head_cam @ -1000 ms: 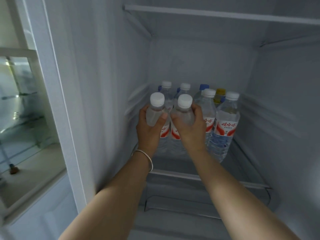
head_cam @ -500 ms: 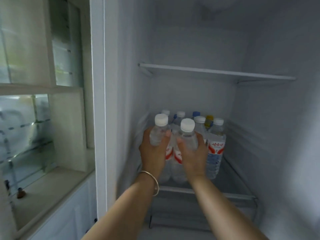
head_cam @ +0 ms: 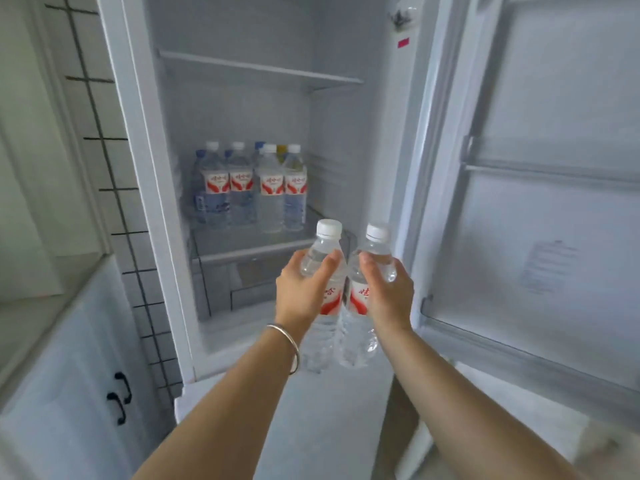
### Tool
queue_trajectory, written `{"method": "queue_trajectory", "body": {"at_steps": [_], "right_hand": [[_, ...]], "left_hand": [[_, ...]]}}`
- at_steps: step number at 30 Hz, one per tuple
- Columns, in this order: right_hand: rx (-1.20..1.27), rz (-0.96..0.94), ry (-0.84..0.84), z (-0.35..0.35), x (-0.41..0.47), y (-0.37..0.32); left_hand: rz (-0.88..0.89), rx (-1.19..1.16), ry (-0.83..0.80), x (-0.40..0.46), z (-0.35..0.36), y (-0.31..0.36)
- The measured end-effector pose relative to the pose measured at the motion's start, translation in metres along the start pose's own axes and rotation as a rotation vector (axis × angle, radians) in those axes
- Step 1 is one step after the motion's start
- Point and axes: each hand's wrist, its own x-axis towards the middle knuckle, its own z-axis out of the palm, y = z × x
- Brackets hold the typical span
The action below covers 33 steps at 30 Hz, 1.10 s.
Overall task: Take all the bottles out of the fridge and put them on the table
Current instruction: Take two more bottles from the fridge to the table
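One head-worn wide-angle view looks forward and slightly down from in front of the open fridge, taking in its shelves, the open door at right and both forearms close below the lens.

From my head view the light is soft, cool and even, no hard shadows; the fridge interior reads pale grey-blue, dimmer toward its back wall. Small highlights glint on the two held bottles. Overall image is soft: labels on the shelved bottles are smeared, door sticker text unreadable. Wide-angle bending curves the fridge frame and tiled wall at the edges.
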Motion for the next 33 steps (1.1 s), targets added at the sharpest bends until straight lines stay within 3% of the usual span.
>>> {"method": "queue_trajectory", "body": {"at_steps": [8, 16, 25, 33], "right_hand": [[-0.196, 0.098, 0.265, -0.164, -0.056, 0.003], [-0.286, 0.142, 0.502, -0.356, -0.085, 0.008], [-0.366, 0.226, 0.548, -0.575, -0.097, 0.021], [-0.382, 0.29, 0.601, -0.685, -0.039, 0.05]], "left_hand": [[-0.074, -0.069, -0.273, -0.112, 0.11, 0.007], [-0.11, -0.059, -0.524, -0.217, 0.265, 0.023], [-0.261, -0.146, -0.585, -0.321, 0.447, 0.035], [-0.25, -0.093, -0.581, -0.337, 0.575, 0.037]]}}
